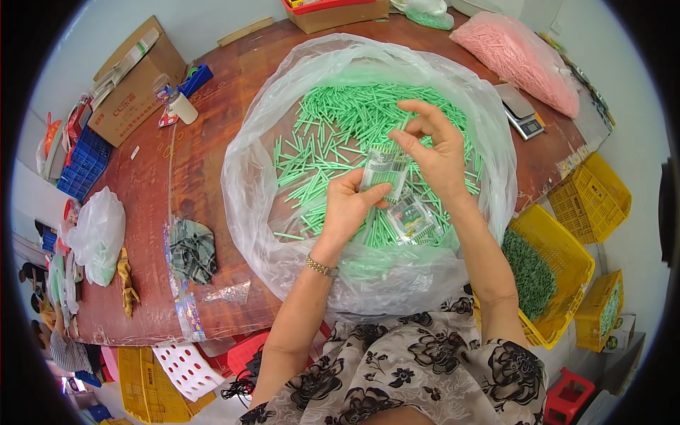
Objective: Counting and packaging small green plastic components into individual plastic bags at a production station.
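My left hand (350, 199) grips a small clear plastic packet (383, 169) with green-and-white print and a barcode, holding it tilted by its lower part. Green sticks show inside the packet. Just above its upper end, my right hand (433, 146) pinches what looks like one or more green sticks (405, 122) between thumb and forefinger. Both hands are over a big clear plastic bag (247, 159), its mouth spread wide and rolled back. Inside lie a heap of thin green sticks (356, 109) and, below my hands, several printed packets (411, 217).
A digital scale (523, 118) and a bag of pink sticks (518, 58) lie right on the reddish table (212, 143). Left are a tape dispenser (195, 79), a cardboard box (133, 87) and a camouflage cloth (192, 251). A yellow crate (571, 271) of dark green pieces stands near my right arm.
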The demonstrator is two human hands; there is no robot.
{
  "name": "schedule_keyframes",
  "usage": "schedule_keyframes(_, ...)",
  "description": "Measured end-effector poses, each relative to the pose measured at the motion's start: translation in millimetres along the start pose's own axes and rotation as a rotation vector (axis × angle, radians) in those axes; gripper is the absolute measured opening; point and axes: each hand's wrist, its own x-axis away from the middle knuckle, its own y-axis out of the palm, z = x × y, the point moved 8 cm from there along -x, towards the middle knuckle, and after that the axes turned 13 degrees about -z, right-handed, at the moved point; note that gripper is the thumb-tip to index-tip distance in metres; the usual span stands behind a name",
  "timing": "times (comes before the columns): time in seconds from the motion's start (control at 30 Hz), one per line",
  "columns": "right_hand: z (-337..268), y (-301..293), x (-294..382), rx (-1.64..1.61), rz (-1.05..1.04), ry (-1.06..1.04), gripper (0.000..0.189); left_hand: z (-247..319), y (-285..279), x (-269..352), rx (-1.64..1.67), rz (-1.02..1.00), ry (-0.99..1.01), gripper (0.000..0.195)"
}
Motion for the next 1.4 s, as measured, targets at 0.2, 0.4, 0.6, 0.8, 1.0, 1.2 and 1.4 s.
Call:
schedule_keyframes(0.2, 18, 13, -2, -0.111, -0.212, 0.112, 0.022, -1, 1, -2, -0.010, -0.011, -0.001, 0.021)
schedule_keyframes(0.4, -8, -21, 3, -0.098, 0.077, -0.009, 0.020, -2, 0, 1, 0.088, -0.051, 0.032, 0.024)
schedule_keyframes(0.6, -13, -42, 31, 0.355, -0.070, 0.133, 0.038, -9, 14, 4, 0.172, -0.195, 0.024, 0.024)
schedule_keyframes(0.8, -36, -41, 54, 0.176, -0.163, 0.179, 0.009, 10, 65, 17, -0.044, -0.272, -0.089, 0.031)
schedule_keyframes(1.0, -39, -178, 142, -0.078, 0.060, 0.155, 0.009, 48, 78, 31, -0.291, -0.208, -0.005, 0.036)
schedule_keyframes(1.2, 99, -298, 315, 0.167, 0.176, 0.783, 0.016, 146, 166, 71, 0.592, -1.416, 0.408, 0.015)
schedule_keyframes(1.4, 301, -214, 441, 0.510, -0.315, 0.969, 0.024, 173, 222, 63, 0.208, -1.233, 0.362, 0.035)
